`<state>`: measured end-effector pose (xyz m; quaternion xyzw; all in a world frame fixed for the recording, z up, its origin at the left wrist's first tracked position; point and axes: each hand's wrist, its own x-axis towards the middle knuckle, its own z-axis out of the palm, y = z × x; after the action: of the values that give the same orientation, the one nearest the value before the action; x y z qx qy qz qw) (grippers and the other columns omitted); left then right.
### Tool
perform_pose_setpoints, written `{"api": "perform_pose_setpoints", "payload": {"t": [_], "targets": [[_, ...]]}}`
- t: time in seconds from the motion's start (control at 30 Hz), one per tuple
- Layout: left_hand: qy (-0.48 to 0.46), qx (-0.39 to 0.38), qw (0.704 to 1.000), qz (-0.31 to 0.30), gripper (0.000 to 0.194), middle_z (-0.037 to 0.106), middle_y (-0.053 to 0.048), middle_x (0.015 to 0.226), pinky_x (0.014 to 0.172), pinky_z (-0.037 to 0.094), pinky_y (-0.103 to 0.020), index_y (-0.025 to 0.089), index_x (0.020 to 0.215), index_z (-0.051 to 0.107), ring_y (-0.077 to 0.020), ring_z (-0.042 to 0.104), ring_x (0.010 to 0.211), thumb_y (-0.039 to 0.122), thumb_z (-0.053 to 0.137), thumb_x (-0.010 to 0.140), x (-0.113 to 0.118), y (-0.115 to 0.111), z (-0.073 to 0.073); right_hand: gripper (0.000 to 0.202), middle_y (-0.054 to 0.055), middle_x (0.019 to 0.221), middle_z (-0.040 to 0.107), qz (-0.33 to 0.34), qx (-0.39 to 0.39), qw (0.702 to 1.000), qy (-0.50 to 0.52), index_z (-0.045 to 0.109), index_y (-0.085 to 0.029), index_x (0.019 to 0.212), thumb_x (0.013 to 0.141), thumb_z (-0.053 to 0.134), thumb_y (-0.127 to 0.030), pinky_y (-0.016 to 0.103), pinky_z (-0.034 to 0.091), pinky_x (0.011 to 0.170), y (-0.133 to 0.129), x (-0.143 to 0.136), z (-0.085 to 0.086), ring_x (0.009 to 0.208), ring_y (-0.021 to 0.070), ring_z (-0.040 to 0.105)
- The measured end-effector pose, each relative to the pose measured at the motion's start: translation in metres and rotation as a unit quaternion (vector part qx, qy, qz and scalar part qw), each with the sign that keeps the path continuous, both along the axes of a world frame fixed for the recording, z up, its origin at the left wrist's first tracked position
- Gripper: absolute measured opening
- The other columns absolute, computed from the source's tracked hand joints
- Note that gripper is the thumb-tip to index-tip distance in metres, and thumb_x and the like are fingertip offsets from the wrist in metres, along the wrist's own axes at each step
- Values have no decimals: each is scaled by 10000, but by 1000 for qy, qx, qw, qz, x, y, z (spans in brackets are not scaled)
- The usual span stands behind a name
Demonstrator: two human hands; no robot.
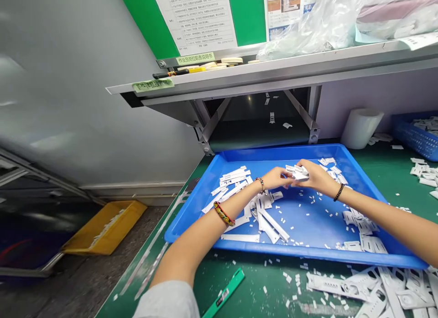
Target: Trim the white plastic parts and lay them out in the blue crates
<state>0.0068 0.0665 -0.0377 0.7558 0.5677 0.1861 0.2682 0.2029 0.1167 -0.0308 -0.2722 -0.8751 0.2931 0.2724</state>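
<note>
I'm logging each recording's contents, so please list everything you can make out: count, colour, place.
held white pieces: several, white, at the hands
loose parts: many, white, tray and table
tray: one, blue, on table
table: one, green, below
flat tool: one, green, table front
belt: one, dark, behind tray
cylinder: one, white, right rear
basket: one, blue, far right
bin: one, yellow, lower left
plastic bags: count unclear, clear, shelf
board: one, green, top
bracelets: three, mixed colours, two left, one right
sleeve: one, grey, left arm
left hand: one, bare, above tray
right hand: one, bare, above tray
</note>
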Motion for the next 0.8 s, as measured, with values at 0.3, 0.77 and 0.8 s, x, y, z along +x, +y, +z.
{"api": "perform_pose_setpoints", "payload": {"t": [0.3, 0.77, 0.8], "targets": [[-66, 180, 963, 187, 281, 715, -122, 1138, 881, 559, -313, 149, 1174, 687, -202, 669, 1031, 255, 502, 991, 9, 63, 51, 243, 11, 686, 609, -77, -92, 991, 66, 460, -239, 751, 710, 653, -381, 320, 415, 595, 22, 7, -5, 617, 191, 565], [20, 211, 973, 85, 392, 680, -61, 1261, 1026, 460, -247, 143, 1170, 712, -191, 615, 1181, 72, 680, 786, 65, 101, 57, 377, -43, 634, 555, -73, -121, 964, 225, 462, -236, 919, 742, 638, -519, 336, 497, 590, 14, 4, 9, 548, 170, 559], [19, 201, 977, 71, 465, 644, -56, 1327, 1013, 453, -217, 140, 1238, 670, -171, 604, 1195, 83, 682, 777, 62, 94, 58, 391, -43, 634, 565, -58, -135, 962, 229, 463, -236, 944, 750, 643, -524, 339, 502, 596, 10, 6, 10, 550, 173, 567]]}}
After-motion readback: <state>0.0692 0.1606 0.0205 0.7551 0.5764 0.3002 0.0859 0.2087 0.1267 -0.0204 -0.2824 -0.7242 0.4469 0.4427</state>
